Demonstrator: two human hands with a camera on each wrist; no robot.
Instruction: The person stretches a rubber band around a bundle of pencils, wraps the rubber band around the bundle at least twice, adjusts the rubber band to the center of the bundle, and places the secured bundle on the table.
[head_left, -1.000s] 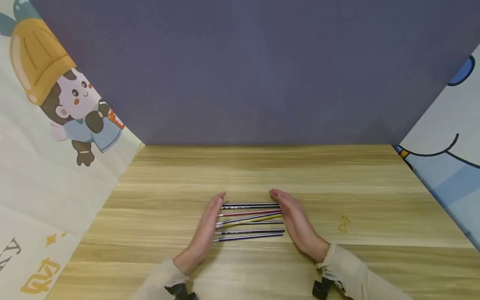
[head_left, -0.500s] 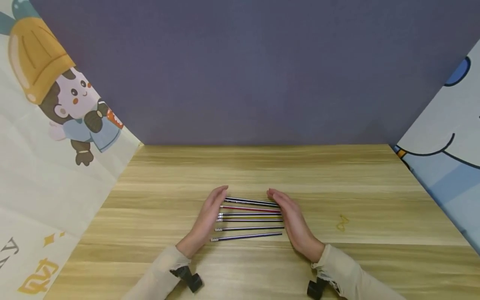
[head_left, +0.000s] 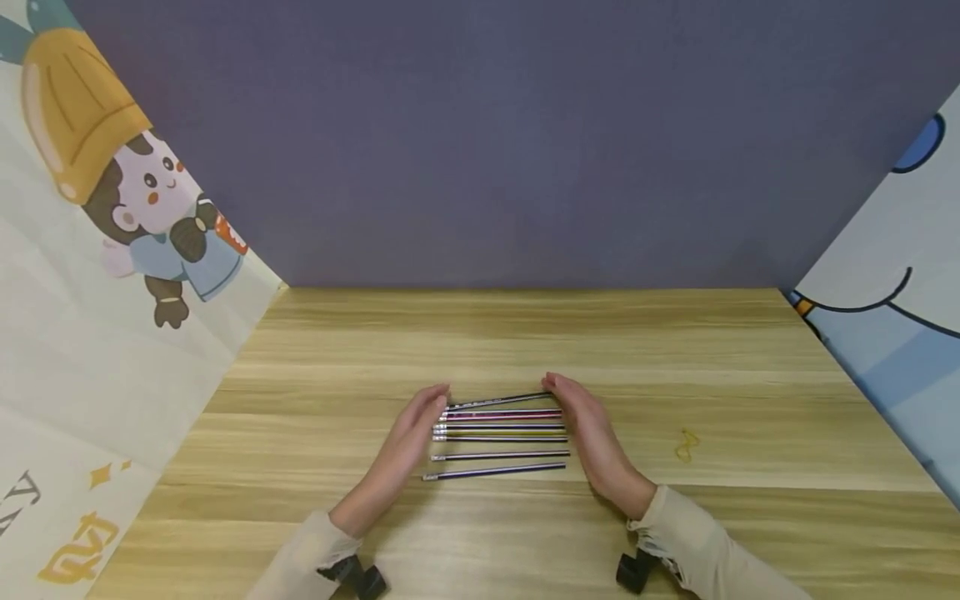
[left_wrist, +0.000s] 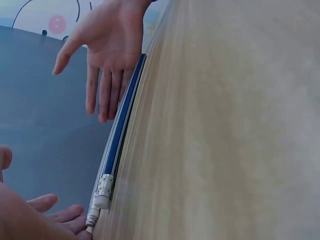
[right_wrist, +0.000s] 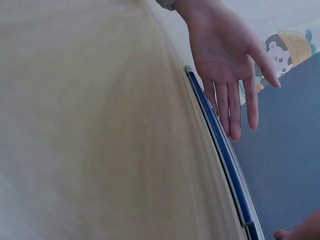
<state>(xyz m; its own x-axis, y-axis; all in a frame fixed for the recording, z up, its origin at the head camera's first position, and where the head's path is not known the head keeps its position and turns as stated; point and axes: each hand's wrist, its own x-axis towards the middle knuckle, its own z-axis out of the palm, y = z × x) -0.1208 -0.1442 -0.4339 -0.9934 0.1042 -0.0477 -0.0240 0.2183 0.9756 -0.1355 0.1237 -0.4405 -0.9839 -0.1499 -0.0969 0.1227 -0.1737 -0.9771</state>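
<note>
Several pencils lie side by side across the table, mostly dark striped ones like the nearest pencil [head_left: 502,472], with a red pencil [head_left: 510,416] and a yellow pencil [head_left: 517,433] among them. Their eraser ends point left. The farthest pencil [head_left: 498,402] slants, its right end farther back. My left hand [head_left: 405,437] stands on edge at the eraser ends, fingers straight. Facing it, my right hand [head_left: 596,442] stands at the other ends, fingers also extended. In the left wrist view a blue pencil [left_wrist: 120,130] runs between both palms.
A thin yellow looped band [head_left: 686,446] lies on the wooden table [head_left: 525,333] to the right of the right hand. A dark grey panel [head_left: 480,150] rises behind the table. Printed cloths hang at both sides.
The yellow pencil and a dark one that crossed it now lie parallel, the row more even. The farthest pencil has swung to slant the other way. Both hands shifted slightly at the ends.
</note>
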